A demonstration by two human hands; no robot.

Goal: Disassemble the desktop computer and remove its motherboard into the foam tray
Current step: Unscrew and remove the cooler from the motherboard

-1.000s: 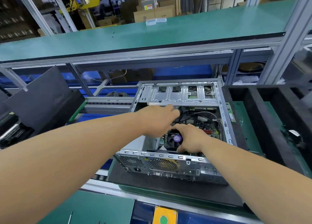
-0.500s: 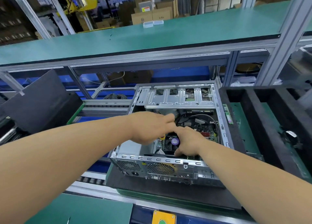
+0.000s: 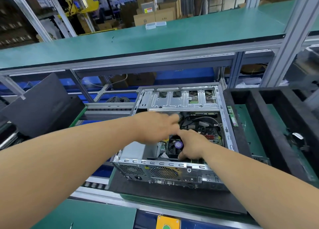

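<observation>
So far only the side panel is off: the green motherboard [image 3: 209, 136] sits inside the open grey steel computer case [image 3: 165, 172], cabled. Your left hand [image 3: 156, 127] blurs, its hold unreadable; your right hand [image 3: 190, 145] curls beside the black fan [image 3: 173, 145]. The black foam tray [image 3: 255, 125] waits alongside.

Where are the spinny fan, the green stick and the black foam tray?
fan [image 3: 174, 145]: head view, its purple hub.
green stick [image 3: 232, 115]: head view, its middle.
foam tray [image 3: 255, 121]: head view, a black divider wall.

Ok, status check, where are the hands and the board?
Both hands inside the computer case. Left hand blurred, over the cables; right hand beside the fan. Motherboard still in the case; foam tray waiting.
</observation>
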